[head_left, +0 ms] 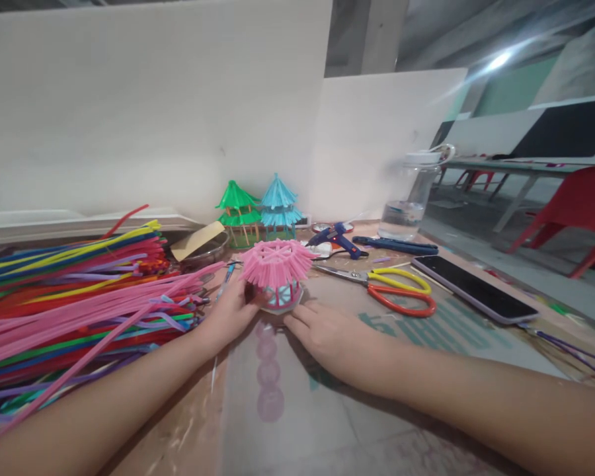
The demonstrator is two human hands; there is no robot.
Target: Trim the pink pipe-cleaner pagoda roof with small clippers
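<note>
The left hand holds the pink straw roof; the right hand lies flat, touching its base. A hard squeeze could bend it, or bump the scissors at three o'clock.

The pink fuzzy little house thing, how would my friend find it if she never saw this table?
Start at the big heap of colourful pipe cleaners on the table's left side, then look right to the two hands. The pink pavilion sits between the left hand and right hand. Unlike the green pavilion and blue pavilion behind, it is pink and unfinished.
</note>
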